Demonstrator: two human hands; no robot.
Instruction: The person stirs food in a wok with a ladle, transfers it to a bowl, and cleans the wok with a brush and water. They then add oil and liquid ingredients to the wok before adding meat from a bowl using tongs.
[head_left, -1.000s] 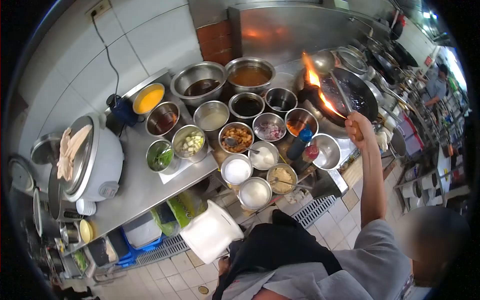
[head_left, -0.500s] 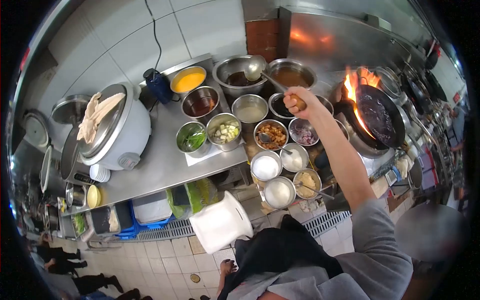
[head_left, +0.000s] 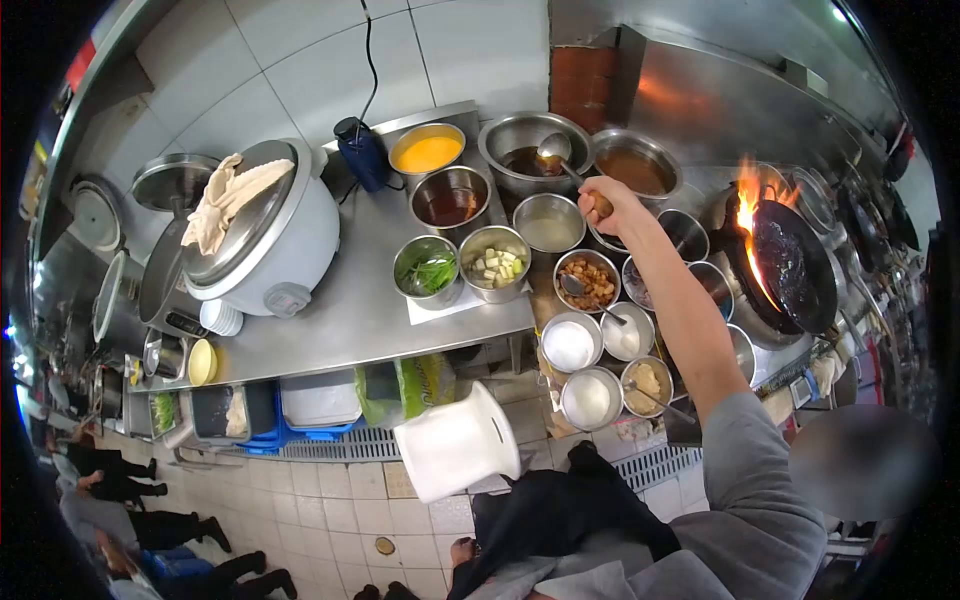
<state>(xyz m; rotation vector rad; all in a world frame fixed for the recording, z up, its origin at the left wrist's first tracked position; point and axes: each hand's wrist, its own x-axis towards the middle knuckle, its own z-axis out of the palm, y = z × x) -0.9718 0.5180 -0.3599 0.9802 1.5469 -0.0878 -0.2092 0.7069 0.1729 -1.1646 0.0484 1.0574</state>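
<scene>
My right hand (head_left: 614,210) is closed round the wooden handle end of a metal ladle (head_left: 568,172). The ladle's bowl hangs over the large steel bowl (head_left: 498,141) of dark brown liquid, at its right side. Just right of that stands a steel bowl of brown broth (head_left: 628,168). Below the ladle is a pot of cloudy liquid (head_left: 550,222). My right forearm crosses above several pots and partly hides them. My left hand (head_left: 462,550) hangs low beside the dark apron, away from the counter; its fingers are mostly hidden.
At right, flames (head_left: 748,205) rise beside a black wok (head_left: 795,265) on the burner. Pots of diced food (head_left: 588,282) and white powders (head_left: 571,343) stand nearby. A rice cooker (head_left: 275,240) is at left, a white stool (head_left: 460,445) below. People (head_left: 160,530) stand at lower left.
The ladle's bowl has dropped from above the rim, between the two large bowls, to over the dark liquid. The whole view has shifted, so the counter appears farther right.
</scene>
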